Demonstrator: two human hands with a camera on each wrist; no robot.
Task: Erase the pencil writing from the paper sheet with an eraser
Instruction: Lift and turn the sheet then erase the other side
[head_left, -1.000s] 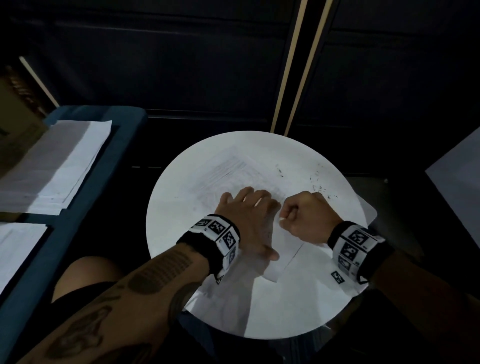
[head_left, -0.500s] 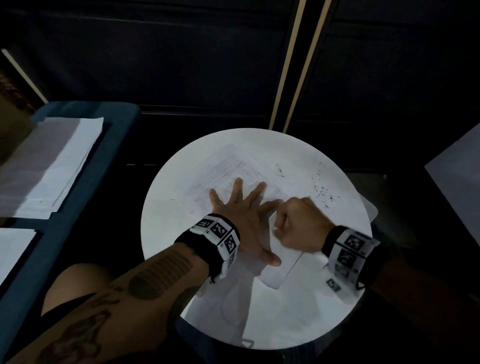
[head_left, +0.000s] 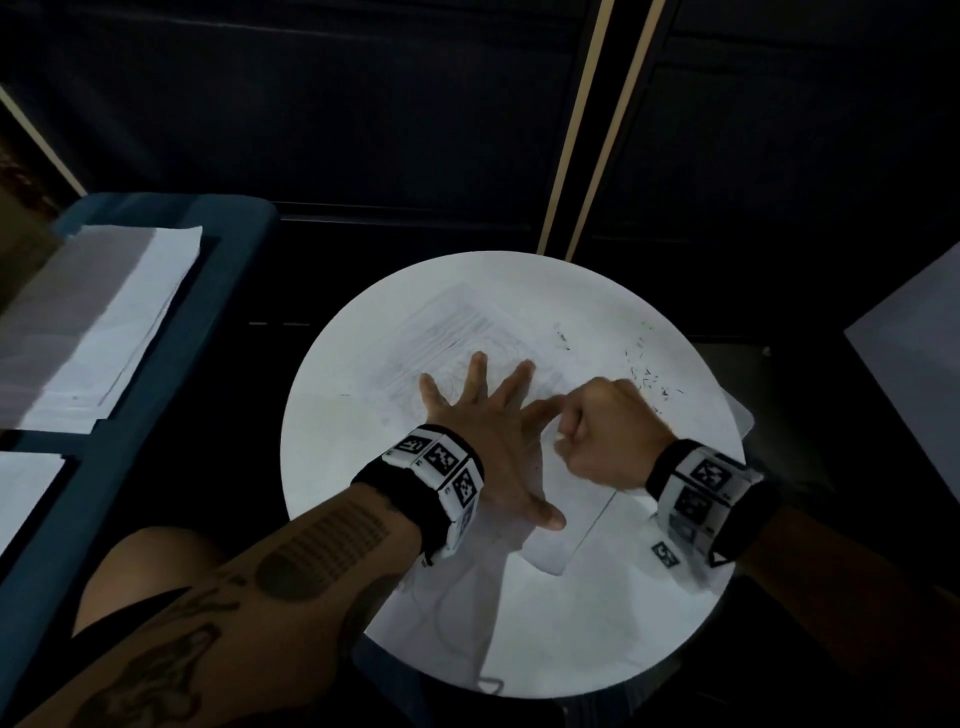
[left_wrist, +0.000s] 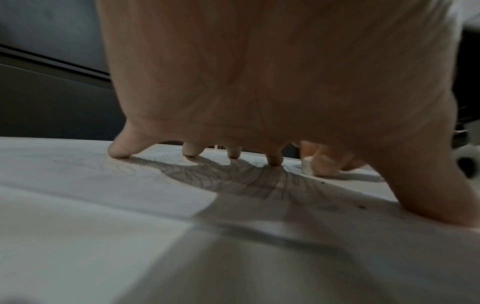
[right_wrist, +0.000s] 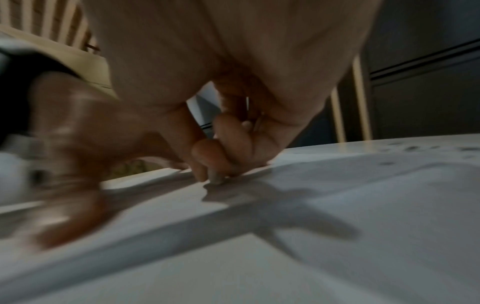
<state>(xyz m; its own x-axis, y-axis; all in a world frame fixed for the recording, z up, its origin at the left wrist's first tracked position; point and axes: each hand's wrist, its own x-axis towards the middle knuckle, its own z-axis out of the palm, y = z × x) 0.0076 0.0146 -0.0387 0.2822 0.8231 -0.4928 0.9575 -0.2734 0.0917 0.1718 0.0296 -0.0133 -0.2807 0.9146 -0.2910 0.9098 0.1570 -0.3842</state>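
A: Head view, nearest first. Your left hand (head_left: 488, 441) lies spread on the paper sheet (head_left: 571, 530), fingers straight and fanned, thumb out toward you, gripping nothing.

B: Left wrist view agrees. The palm arches and only the fingertips (left_wrist: 118, 151) and thumb press the sheet; faint pencil loops (left_wrist: 233, 181) run under its shadow.

A: Your right hand (head_left: 605, 434) sits just beside it, curled into a loose fist, knuckles up, index side touching the left forefinger.

B: It pinches a small pale eraser (left_wrist: 307, 167), seen past your left fingers, its tip down on the sheet. In the right wrist view the eraser is hidden behind the curled fingers (right_wrist: 221, 152); that frame is blurred.

A: From the head view the eraser is out of sight under the fist.

B: Farther out, grey pencil hatching (head_left: 447, 332) covers the sheet's far part on the round white table (head_left: 337, 467).

A: Dark crumbs (head_left: 644, 369) are scattered beyond your right hand. Too small to tell more.

B: Far left, stacked papers (head_left: 104, 322) lie on a blue surface, cut off by the frame edge.
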